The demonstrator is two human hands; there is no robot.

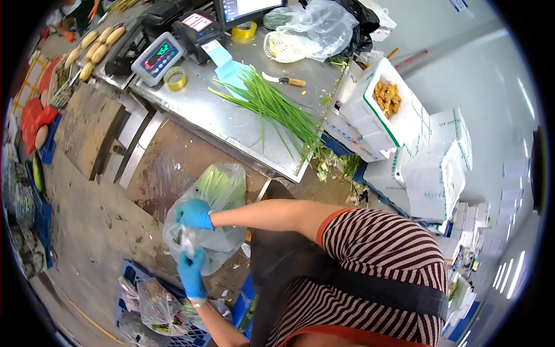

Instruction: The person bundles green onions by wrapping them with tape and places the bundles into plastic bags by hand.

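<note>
A clear plastic bag with long pale-green vegetables inside hangs in front of my body, above the floor. My right hand, in a blue glove, is closed on the bag's gathered plastic. Just below it, my left hand, also gloved in blue, grips the bunched end of the same bag. A whitish, crumpled stretch of plastic shows between the two hands. Which vegetable it is I cannot tell, and the fingertips are partly hidden by the plastic.
A steel table holds long green chives, a curved knife, yellow tape and a scale display. Foam boxes, one with ginger, stand at right. A blue crate of bagged vegetables is below.
</note>
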